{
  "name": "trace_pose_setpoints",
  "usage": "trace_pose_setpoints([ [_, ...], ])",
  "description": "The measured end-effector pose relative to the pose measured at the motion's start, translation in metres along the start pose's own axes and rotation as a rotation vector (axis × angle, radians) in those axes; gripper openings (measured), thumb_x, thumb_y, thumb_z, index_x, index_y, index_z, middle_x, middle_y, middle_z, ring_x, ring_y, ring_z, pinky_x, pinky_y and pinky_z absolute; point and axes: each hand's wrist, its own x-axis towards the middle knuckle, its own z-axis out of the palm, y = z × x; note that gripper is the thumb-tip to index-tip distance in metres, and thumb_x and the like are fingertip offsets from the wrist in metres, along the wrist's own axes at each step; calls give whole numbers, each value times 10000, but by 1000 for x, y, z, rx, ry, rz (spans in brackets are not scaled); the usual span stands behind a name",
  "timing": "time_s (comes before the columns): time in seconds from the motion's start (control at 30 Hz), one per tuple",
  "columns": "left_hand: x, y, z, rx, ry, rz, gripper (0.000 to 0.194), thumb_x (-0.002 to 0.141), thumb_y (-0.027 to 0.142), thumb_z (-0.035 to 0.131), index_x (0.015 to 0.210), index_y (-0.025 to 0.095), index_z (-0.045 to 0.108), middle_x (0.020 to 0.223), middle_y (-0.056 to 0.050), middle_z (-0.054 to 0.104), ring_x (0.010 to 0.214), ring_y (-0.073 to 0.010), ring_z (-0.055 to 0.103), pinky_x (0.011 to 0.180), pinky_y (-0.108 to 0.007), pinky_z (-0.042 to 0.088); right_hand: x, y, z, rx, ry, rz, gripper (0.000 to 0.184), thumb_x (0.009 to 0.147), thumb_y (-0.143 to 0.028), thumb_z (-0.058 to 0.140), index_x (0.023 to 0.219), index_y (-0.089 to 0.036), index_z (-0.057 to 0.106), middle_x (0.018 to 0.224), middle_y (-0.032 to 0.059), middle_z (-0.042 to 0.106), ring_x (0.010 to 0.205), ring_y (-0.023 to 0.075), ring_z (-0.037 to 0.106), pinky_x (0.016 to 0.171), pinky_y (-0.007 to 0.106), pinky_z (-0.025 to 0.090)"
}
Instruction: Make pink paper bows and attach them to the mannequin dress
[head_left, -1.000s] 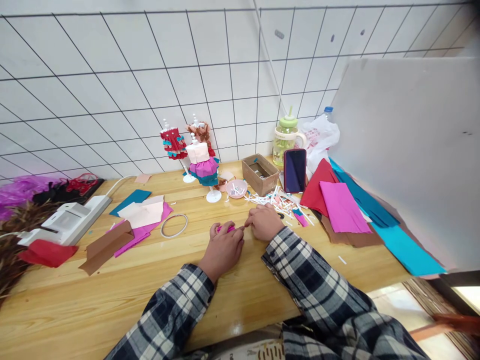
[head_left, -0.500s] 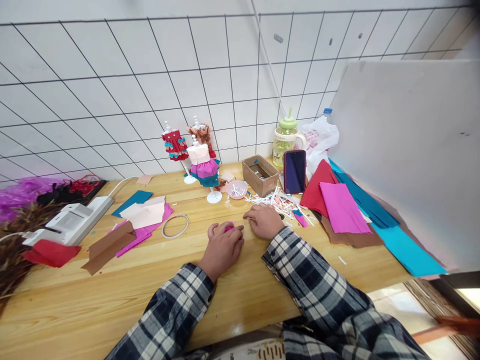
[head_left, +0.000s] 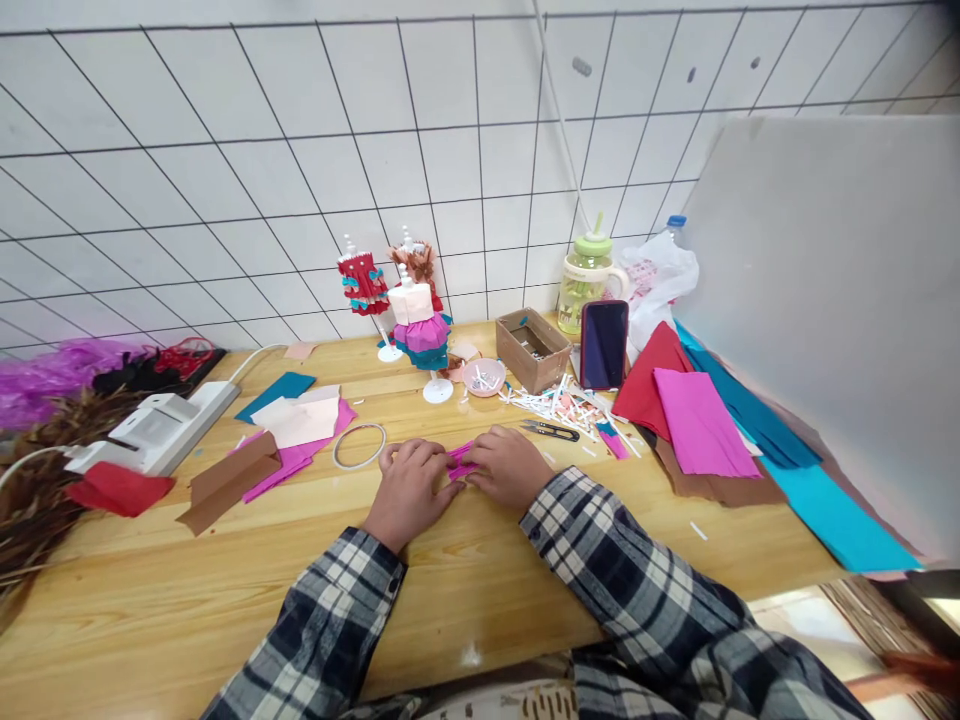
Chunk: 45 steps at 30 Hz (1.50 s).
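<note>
Two plaid sleeves [head_left: 600,560] reach in over the near edge of the wooden counter [head_left: 465,580], and a stretch of plain wood lies between that edge and the hands. The left hand [head_left: 411,490] and right hand [head_left: 514,468] face each other, fingertips almost meeting. Between them, on or just over the wood, sits a small magenta paper piece [head_left: 462,462]. Its visible part is creased lengthwise; its long axis runs roughly left to right, one end towards each hand, parallel with the near edge more than across it. Both ends disappear under the fingers, so its full length cannot be told. The left fingers are bent and close together, pinching the left end; the right thumb and forefinger pinch the other, with little gap in either grip.

Brown paper [head_left: 232,482] lies well to the left, and a pale ring [head_left: 352,468] lies flat near the left hand. Black snips [head_left: 562,433] rest just beyond the right hand, slanting with blades leftward, before a spread of paper scraps [head_left: 559,405]. Folded magenta paper [head_left: 706,425] lies farther right. Behind stand a brown box [head_left: 534,368], a propped phone [head_left: 604,345] and small dressed stands [head_left: 421,330], near the tiled wall [head_left: 292,100].
</note>
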Motion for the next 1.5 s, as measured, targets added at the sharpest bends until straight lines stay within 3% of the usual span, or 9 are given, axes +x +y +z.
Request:
trace_pose_setpoints([
  [0.2, 2, 2, 4, 19, 9, -6, 153, 866, 297, 555, 858, 247, 699, 972, -49, 692, 976, -253, 556, 914, -497, 265, 5, -9, 7, -120, -91, 45, 267, 954, -348, 457, 973, -216, 688, 925, 55, 667, 891, 211, 507, 745, 334, 345],
  [0.37, 1, 7, 5, 21, 9, -31, 174, 877, 346, 547, 883, 249, 691, 954, -56, 690, 969, -262, 546, 916, -521, 245, 7, -15, 6, -163, -113, 70, 273, 962, -325, 441, 926, -216, 689, 895, 63, 672, 885, 211, 518, 737, 334, 337],
  [0.57, 2, 12, 8, 35, 10, -61, 198, 901, 304, 505, 847, 246, 687, 929, -57, 699, 949, -261, 548, 914, -537, 234, 6, -16, 5, -136, -92, 140, 205, 925, -323, 513, 999, -200, 659, 981, 69, 652, 933, 206, 515, 778, 315, 357],
  [0.97, 3, 13, 5, 18, 15, -95, 213, 889, 314, 501, 820, 242, 689, 890, -62, 696, 933, -268, 549, 917, -545, 230, 6, -13, 8, -92, -78, 176, 220, 916, -346, 523, 971, -214, 690, 916, 56, 639, 906, 201, 509, 780, 304, 374],
  [1.5, 7, 7, 6, 21, 4, -51, 218, 900, 299, 495, 824, 254, 695, 884, -49, 712, 933, -260, 557, 944, -549, 208, 9, -11, 4, -91, -87, 154, 225, 924, -306, 505, 928, -217, 712, 930, 55, 638, 894, 192, 511, 780, 302, 386],
])
